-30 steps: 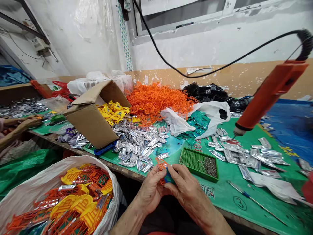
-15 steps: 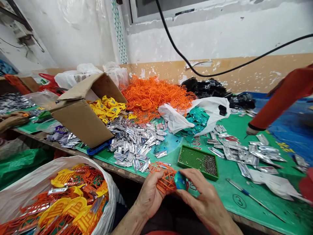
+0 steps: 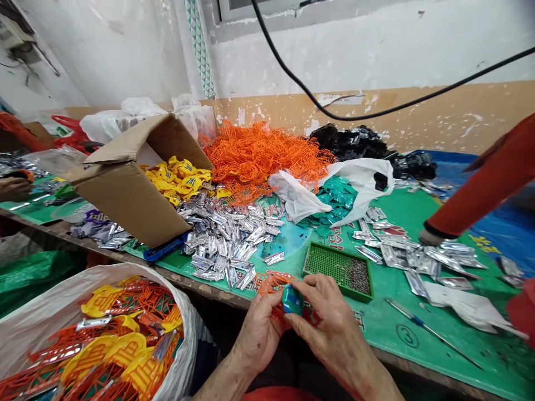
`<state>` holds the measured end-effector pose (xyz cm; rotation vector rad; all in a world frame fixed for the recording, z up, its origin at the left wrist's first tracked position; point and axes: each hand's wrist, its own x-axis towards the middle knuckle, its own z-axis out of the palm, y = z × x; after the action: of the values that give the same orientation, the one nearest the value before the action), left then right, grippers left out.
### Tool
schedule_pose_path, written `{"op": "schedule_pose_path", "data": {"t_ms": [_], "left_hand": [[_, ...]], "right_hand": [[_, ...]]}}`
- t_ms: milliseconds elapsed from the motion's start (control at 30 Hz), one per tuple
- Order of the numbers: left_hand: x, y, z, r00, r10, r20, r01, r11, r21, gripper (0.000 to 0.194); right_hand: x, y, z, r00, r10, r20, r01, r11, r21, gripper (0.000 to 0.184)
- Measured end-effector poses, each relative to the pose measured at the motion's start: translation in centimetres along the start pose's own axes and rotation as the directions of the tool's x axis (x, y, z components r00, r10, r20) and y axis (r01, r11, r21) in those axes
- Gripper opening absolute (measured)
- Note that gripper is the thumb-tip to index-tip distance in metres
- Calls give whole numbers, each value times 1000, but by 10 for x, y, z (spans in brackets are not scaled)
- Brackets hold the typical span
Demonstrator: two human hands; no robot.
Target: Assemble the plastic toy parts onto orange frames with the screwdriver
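My left hand [image 3: 258, 329] is closed around an orange plastic lattice frame [image 3: 270, 283] above the table's front edge. My right hand [image 3: 328, 314] pinches a glossy teal plastic piece [image 3: 292, 301] between thumb and fingers. The teal piece lies against the right part of the lattice and covers some of it; whether the two are joined I cannot tell. Just behind my right hand stands a green grid tray [image 3: 321, 260] with small dark metal bits [image 3: 360, 278] at its right end.
Silvery pieces [image 3: 228, 234] lie before a tipped cardboard box [image 3: 129, 203]. Orange lattices [image 3: 263, 153] heap behind, beside a white bag [image 3: 370, 170] of teal pieces. An orange-red tool [image 3: 480, 184] hangs at right. A white sack [image 3: 186, 323] holds orange-yellow assemblies. A screwdriver [image 3: 432, 332] lies right.
The teal piece has moved left, over the lattice, with my right hand. More of the lattice is now hidden. The camera view has shifted slightly, and the hanging tool appears lower.
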<state>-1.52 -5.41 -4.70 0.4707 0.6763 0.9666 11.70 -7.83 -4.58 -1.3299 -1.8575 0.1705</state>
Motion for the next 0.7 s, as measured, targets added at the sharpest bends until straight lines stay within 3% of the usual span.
{"op": "schedule_pose_path", "data": {"t_ms": [333,533,700], "left_hand": [[0,-6,1,1000,7,-13,-8,994,-107,25],[-2,-10,-1,997,-37,-61,27,988,-149,25],[-2,-11,-3,997,7,-82,-18,991,-131,30]], "right_hand": [[0,-6,0,999,51,-15,-52,998,-27,36],[-2,-3,3,993,115,-18,-114,992,51,40],[-1,0,3,988,157,7,-157,980,125,39]]}}
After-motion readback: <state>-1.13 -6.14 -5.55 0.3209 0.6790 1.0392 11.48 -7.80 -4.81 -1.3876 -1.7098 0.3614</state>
